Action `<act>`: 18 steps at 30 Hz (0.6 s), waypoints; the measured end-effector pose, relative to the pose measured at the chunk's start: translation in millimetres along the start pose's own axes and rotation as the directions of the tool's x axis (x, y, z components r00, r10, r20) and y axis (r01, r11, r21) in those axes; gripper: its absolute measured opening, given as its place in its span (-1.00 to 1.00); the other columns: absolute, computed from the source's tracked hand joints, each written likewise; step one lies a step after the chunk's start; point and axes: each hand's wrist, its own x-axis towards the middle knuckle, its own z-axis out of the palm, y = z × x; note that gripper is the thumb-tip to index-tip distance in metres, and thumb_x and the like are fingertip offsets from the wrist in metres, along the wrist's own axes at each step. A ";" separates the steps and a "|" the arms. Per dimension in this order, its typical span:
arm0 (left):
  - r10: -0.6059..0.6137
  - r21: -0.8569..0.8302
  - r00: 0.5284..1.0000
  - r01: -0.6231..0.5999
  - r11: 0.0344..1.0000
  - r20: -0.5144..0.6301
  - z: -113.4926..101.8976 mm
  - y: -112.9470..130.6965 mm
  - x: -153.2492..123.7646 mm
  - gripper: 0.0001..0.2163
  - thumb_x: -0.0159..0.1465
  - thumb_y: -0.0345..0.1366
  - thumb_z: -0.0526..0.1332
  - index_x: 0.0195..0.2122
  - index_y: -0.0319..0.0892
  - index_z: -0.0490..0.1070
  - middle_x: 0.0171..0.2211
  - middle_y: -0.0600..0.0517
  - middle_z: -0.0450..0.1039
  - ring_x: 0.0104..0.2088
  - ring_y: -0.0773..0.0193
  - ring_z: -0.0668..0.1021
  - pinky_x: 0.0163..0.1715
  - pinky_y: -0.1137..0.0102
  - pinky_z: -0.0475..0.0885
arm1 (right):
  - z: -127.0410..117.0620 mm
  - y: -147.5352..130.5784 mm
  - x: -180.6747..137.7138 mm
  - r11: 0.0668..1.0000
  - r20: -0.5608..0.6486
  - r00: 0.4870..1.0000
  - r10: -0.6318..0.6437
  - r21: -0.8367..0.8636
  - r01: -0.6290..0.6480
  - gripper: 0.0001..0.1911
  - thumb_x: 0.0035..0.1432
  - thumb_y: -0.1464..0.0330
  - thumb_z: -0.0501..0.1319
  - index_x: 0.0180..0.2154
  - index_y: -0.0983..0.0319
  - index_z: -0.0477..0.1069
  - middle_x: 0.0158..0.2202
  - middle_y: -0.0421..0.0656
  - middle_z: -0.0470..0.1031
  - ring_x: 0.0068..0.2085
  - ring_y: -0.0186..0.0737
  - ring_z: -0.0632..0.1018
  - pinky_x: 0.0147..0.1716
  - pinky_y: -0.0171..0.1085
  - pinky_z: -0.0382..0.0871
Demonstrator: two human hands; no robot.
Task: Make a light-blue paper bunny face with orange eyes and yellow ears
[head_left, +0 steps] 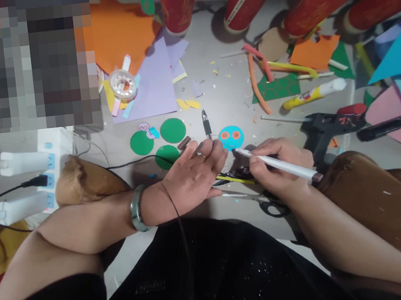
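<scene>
My right hand [277, 163] grips a white marker [283, 164] with a brown end, its tip at the lower edge of a small blue paper circle [231, 138]. The circle carries two orange ring eyes and a drawn mouth. Palm down, my left hand [197, 169] lies just left of the circle, fingers bent and thumb spread apart; the fingertips are partly hidden. A black pen [206, 123] lies beyond its knuckles. Green paper circles [172, 130] and a small brown piece [184, 143] sit to its left. Scissors [274, 208] lie partly under my right hand.
Red paper cups [179, 9] stand along the back. A tape roll [123, 85] rests on purple paper [154, 88]. At right are a glue stick [314, 93], a black glue gun [322, 132] and paper scraps. A power strip [56, 155] with plugged chargers is at left.
</scene>
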 end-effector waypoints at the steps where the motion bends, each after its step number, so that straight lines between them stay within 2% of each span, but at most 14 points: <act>1: 0.002 -0.004 1.000 -0.002 1.000 -0.001 -0.2 0.0 0.1 -0.17 0.36 0.14 0.28 0.44 -0.40 0.16 0.44 -0.31 0.22 0.37 -0.08 0.31 0.36 0.08 0.24 | 0.1 -0.4 -0.1 1.000 0.018 1.000 0.019 -0.003 -0.019 -0.94 0.15 0.28 0.27 -0.34 0.10 0.44 -0.42 -0.20 0.63 -0.49 -0.20 0.61 -0.48 -0.22 0.52; 9: 0.004 -0.086 0.999 -0.001 0.996 0.032 -3.2 -1.3 0.0 -0.22 0.41 0.04 0.26 0.46 -0.40 0.11 0.44 -0.35 0.18 0.40 -0.13 0.27 0.37 -0.02 0.19 | 1.2 0.2 -0.3 0.999 0.059 0.997 0.051 0.009 -0.052 -0.92 0.17 0.24 0.27 -0.34 0.09 0.45 -0.42 -0.20 0.63 -0.47 -0.19 0.62 -0.45 -0.21 0.51; 13: 0.003 -0.087 1.000 -0.002 0.996 0.015 -1.0 -1.3 -0.1 -0.22 0.40 0.04 0.27 0.45 -0.42 0.12 0.44 -0.36 0.18 0.39 -0.13 0.28 0.37 0.00 0.19 | 2.8 1.2 0.4 0.999 0.045 0.999 0.019 0.027 -0.020 -0.92 0.17 0.25 0.28 -0.34 0.09 0.44 -0.44 -0.21 0.62 -0.49 -0.21 0.61 -0.48 -0.23 0.48; 18: 0.000 -0.067 1.000 -0.001 0.998 -0.015 2.8 -0.5 -0.5 -0.18 0.37 0.07 0.30 0.44 -0.44 0.12 0.44 -0.34 0.20 0.39 -0.09 0.28 0.39 0.05 0.18 | 1.7 2.9 0.1 0.997 0.084 0.994 0.071 -0.006 -0.071 -0.90 0.13 0.23 0.29 -0.36 0.09 0.43 -0.44 -0.20 0.62 -0.47 -0.19 0.62 -0.47 -0.23 0.47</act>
